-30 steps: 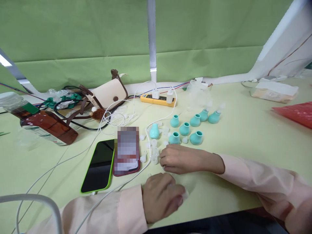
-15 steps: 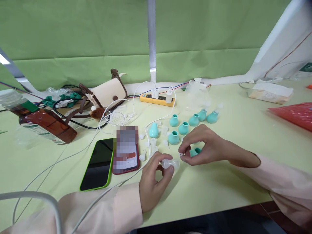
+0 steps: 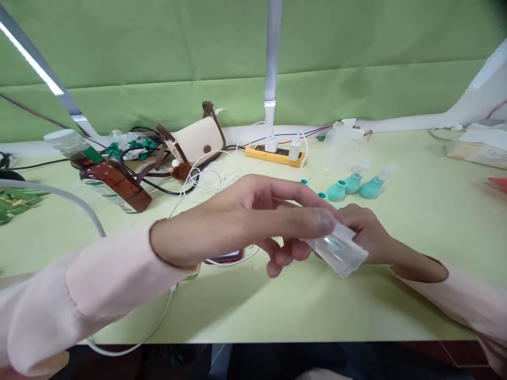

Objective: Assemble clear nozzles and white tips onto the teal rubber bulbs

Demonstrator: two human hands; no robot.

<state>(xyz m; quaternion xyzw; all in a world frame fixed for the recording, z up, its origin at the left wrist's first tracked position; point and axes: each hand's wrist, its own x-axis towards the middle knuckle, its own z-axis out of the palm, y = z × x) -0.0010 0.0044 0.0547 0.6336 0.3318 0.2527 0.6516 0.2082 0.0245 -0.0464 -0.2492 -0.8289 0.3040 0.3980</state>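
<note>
Raised close to the camera, my left hand (image 3: 257,221) is closed on a clear plastic tube-like piece (image 3: 343,253), pinched at one end with the thumb on top. The tube's wider end points down and to the right. Just behind it is my right hand (image 3: 368,235), its fingers curled in; their tips, and anything in them, are hidden by my left hand and the tube. Beyond both hands several teal rubber bulbs (image 3: 336,191) stand on the table, some covered by my fingers. The farthest-right teal bulb (image 3: 371,187) has a clear piece in its neck.
A yellow power strip (image 3: 275,155) with white plugs lies at the back, beside a clear plastic bag (image 3: 346,148). To the left are a cream handbag (image 3: 202,140), a leaning brown bottle (image 3: 114,184) and loose white cables (image 3: 206,179). A phone (image 3: 224,257) shows partly under my left arm.
My left hand has risen toward the camera and moved right with the plastic tube, now overlapping my right hand. The small white piece in my right fingertips is now hidden. The view has turned left.
</note>
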